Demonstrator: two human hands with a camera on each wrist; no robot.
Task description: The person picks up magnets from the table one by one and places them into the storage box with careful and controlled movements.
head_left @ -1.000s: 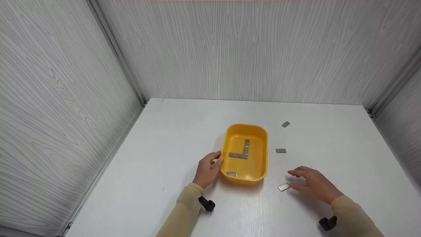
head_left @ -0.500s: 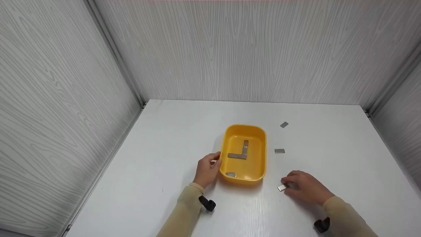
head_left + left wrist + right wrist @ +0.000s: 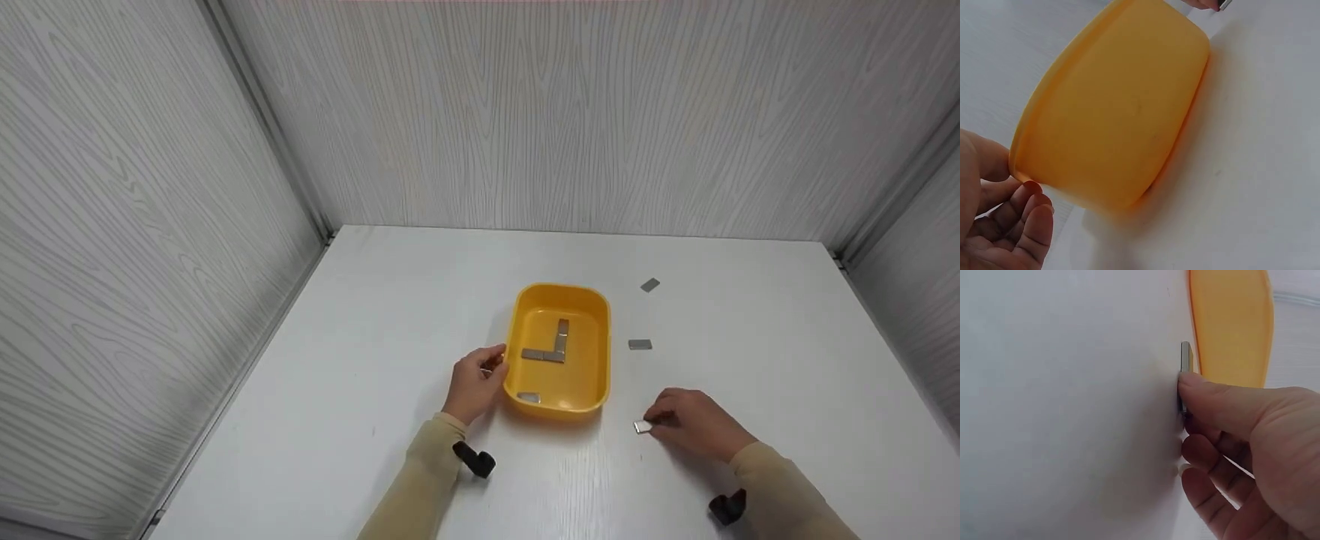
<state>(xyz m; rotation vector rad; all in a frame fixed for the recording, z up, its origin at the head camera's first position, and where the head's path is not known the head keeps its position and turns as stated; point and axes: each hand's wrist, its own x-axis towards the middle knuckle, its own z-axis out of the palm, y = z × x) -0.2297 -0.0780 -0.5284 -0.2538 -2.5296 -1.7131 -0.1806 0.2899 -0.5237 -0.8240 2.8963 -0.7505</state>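
A yellow plastic tray (image 3: 559, 411) stands on the white table, deep-walled with rounded corners. My left hand (image 3: 474, 386) pinches its left rim between thumb and fingers; the left wrist view shows the fingertips (image 3: 1030, 188) against the rim's edge. Right of the tray, my right hand (image 3: 697, 424) pinches a small flat silver metal block (image 3: 642, 427) by one end. In the right wrist view the thumb lies over the metal block (image 3: 1185, 357), close to the tabletop. Inside the tray, several metal blocks (image 3: 553, 356) form an L, and another metal block (image 3: 529, 397) lies near the front wall.
Two more metal blocks lie on the table to the tray's right, a nearer one (image 3: 640, 344) and a farther one (image 3: 650, 285). White wood-grain panels (image 3: 525, 112) enclose the table at the back and both sides.
My right hand has come down and left, its fingers closing round the silver metal block, which has turned slightly. The left hand stays at the tray's rim.
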